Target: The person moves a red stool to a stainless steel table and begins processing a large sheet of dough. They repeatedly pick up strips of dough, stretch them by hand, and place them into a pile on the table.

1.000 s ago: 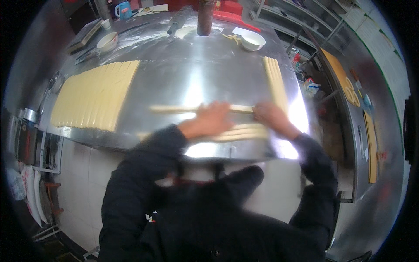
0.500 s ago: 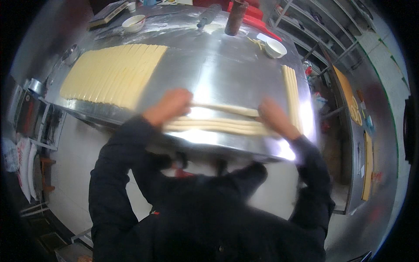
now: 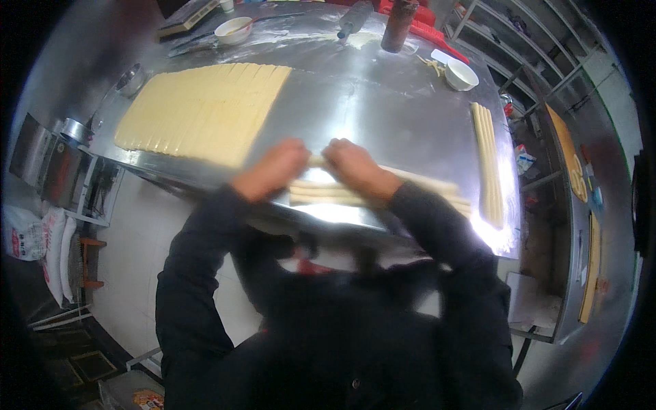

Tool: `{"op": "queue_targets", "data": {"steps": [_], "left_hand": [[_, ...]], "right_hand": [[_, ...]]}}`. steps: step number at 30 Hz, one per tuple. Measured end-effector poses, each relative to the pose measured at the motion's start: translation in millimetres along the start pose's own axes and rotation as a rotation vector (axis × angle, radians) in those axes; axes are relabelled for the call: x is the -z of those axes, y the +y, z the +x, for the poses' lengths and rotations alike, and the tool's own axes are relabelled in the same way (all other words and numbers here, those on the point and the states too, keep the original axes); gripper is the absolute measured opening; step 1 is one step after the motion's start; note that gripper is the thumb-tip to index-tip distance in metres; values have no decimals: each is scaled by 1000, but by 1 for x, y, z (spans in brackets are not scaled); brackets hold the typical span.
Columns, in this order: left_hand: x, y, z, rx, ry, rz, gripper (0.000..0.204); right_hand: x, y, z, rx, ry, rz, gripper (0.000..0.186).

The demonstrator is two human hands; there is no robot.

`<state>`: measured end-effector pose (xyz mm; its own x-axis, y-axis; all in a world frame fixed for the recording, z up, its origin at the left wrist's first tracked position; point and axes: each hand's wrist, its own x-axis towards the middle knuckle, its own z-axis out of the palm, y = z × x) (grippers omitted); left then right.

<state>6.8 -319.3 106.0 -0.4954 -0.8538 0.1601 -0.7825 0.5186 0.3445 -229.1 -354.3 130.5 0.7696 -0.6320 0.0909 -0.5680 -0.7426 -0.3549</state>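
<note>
My left hand (image 3: 280, 165) is closed around the left end of a pale dough strip (image 3: 317, 162) at the table's near edge. Right beside it, my right hand (image 3: 354, 167) is closed too, with fingers curled at the same strip. Beyond my right hand the strip runs on to the right. Several more dough strips (image 3: 321, 193) lie side by side just nearer to me, partly covered by my right hand and forearm. A bundle of long dough strips (image 3: 486, 164) lies lengthwise at the right edge. On the left spreads a flat dough sheet (image 3: 205, 113) cut into narrow strips.
Across the steel table (image 3: 369, 89) stand a white bowl (image 3: 462, 76) beside dough scraps (image 3: 432, 65), a brown cylinder (image 3: 400, 27), a grey roller (image 3: 355, 19) and another bowl (image 3: 232, 31). A metal bowl (image 3: 130, 80) sits at the left. Shelving (image 3: 502, 37) rises at the far right.
My right hand has moved left along the dough strip, from its right end to beside my left hand. The whole view has shifted slightly, so the table appears farther right.
</note>
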Motion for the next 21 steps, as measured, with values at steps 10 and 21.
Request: {"op": "queue_targets", "data": {"steps": [10, 21], "left_hand": [[3, -11, -5, 11, 96, -5, 19], [1, 10, 10, 11, 63, 21, 14]], "right_hand": [[1, -12, 22, 77, 68, -33, 18], [-1, 2, 5, 21, 58, -38, 18]]}}
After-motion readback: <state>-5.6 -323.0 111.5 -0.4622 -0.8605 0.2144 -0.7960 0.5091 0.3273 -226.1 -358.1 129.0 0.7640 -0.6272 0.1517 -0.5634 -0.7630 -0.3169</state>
